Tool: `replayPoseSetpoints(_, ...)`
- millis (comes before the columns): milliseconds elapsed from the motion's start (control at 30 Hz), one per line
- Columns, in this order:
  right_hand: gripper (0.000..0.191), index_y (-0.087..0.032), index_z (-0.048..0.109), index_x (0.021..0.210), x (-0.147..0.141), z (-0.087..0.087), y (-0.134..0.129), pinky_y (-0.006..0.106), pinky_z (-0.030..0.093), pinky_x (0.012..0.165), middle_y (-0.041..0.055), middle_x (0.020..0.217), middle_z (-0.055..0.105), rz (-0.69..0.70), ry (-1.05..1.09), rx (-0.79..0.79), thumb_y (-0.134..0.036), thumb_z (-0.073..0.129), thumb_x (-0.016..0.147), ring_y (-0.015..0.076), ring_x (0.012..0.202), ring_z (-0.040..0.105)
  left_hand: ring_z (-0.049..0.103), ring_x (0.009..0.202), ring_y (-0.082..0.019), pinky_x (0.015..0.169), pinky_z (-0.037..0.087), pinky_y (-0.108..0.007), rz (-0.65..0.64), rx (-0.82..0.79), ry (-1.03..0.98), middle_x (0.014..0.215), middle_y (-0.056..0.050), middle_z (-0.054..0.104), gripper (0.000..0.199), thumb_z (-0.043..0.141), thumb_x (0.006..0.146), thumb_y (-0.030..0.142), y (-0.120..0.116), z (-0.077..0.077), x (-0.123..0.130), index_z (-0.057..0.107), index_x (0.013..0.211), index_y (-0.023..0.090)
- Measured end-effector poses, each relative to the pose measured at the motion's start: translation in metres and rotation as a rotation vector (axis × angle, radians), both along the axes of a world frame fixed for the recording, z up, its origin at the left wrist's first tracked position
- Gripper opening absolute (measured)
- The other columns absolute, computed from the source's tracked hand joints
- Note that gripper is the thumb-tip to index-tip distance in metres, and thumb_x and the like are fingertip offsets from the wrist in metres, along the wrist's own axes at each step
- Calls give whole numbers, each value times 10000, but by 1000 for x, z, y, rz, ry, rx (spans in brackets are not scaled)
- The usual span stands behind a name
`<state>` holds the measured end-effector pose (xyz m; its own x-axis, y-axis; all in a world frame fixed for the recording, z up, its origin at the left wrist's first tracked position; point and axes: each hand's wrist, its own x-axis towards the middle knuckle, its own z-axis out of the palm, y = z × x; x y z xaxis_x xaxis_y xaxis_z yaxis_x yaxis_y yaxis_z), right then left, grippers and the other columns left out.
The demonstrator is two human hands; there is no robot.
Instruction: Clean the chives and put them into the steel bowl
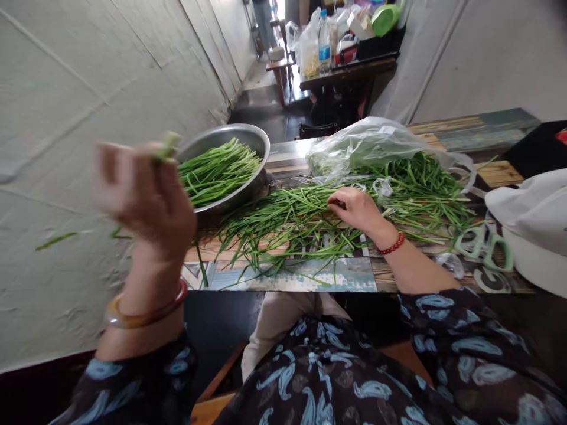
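Note:
Long green garlic chives (283, 206) lie in a loose pile across the table (283, 277). My left hand (146, 189) is raised at the left, smeared by motion, closed round a few chives whose pale ends (168, 144) poke out at the top. My right hand (354, 206) rests over the middle of the pile, fingers curled towards the thumb; whatever is between them is hidden. Behind the left hand, a metal basin (261, 168) holds more chives, laid roughly side by side. A clear plastic bag (367, 139) partly covers another heap of chives (429, 177) at the right.
Scissors with pale green handles (498, 254) lie near a white cap (531, 224) at the right. A wall (57, 177) runs close along the left. Farther back, a second table (341, 78) carries a water bottle (325, 44) and bags; a person's legs (264, 23) show beyond.

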<state>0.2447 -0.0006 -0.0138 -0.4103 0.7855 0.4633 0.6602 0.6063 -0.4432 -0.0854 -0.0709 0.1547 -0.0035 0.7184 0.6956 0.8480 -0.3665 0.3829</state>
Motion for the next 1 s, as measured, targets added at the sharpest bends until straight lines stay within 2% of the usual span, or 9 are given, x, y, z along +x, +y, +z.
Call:
replayPoseSetpoints(67, 107, -197, 709, 918, 0, 1, -2, 341, 450, 797, 75, 903, 690, -30, -88, 15, -282, 656, 881, 229, 872, 618, 566, 781, -165, 649, 312, -368, 97, 111, 140, 803, -27, 588, 210, 544, 942, 427, 9, -24, 15, 659, 935, 252)
replayPoseSetpoints(133, 120, -201, 704, 925, -1, 2, -3, 353, 432, 805, 83, 926, 681, -56, -158, 33, -298, 696, 855, 244, 898, 601, 485, 584, -122, 586, 328, -317, 18, -34, 40, 653, 16, 549, 143, 629, 857, 332, 19, -54, 34, 679, 895, 204)
replayPoseSetpoints(233, 86, -204, 692, 900, -2, 4, -4, 361, 414, 798, 92, 935, 666, -74, -219, 48, -276, 693, 852, 258, 921, 588, 557, 643, -129, 607, 392, -272, -162, -264, -93, 701, -8, 642, 215, 565, 899, 318, 33, -94, 64, 700, 828, 167)
replayPoseSetpoints(333, 56, -198, 680, 875, -3, 5, -3, 350, 423, 786, 83, 911, 662, -60, -154, 32, -231, 636, 881, 238, 886, 597, 621, 767, -151, 705, 450, -265, -299, -342, -124, 832, -40, 702, 176, 590, 888, 265, 45, -118, 91, 723, 865, 153)
replayPoseSetpoints(467, 64, -184, 662, 877, -5, 7, 0, 303, 457, 737, 51, 853, 665, -9, 118, -29, -212, 606, 889, 183, 777, 608, 570, 719, -151, 675, 434, -267, -326, -368, 15, 791, -23, 634, 164, 688, 845, 270, 59, -128, 114, 746, 960, 168)
replayPoseSetpoints(600, 68, -196, 664, 835, -10, 12, -3, 285, 475, 712, 32, 819, 687, -11, 312, -45, -217, 616, 877, 164, 741, 618, 545, 766, -161, 691, 424, -271, -339, -323, 65, 805, -20, 580, 188, 737, 819, 277, 66, -135, 116, 745, 987, 194)
replayPoseSetpoints(700, 116, -207, 673, 802, -11, 18, -6, 288, 492, 732, 18, 804, 709, -14, 407, -87, -247, 608, 888, 162, 749, 639, 521, 738, -152, 667, 407, -268, -405, -328, 0, 755, -12, 541, 101, 689, 862, 275, 67, -142, 112, 739, 882, 190)
replayPoseSetpoints(867, 282, -208, 710, 932, -9, 19, -8, 297, 532, 745, 33, 872, 733, -2, 626, -293, -406, 512, 966, 165, 798, 675, 496, 711, -148, 650, 399, -277, -514, -365, -171, 683, 2, 484, 217, 644, 892, 291, 66, -142, 105, 666, 709, 176)
replayPoseSetpoints(1000, 228, -206, 713, 956, -16, 16, -9, 292, 526, 692, 31, 874, 721, -8, 547, -290, -400, 690, 838, 165, 764, 651, 495, 722, -153, 656, 403, -286, -541, -401, -232, 703, -7, 498, 260, 636, 901, 331, 64, -139, 104, 657, 691, 179)
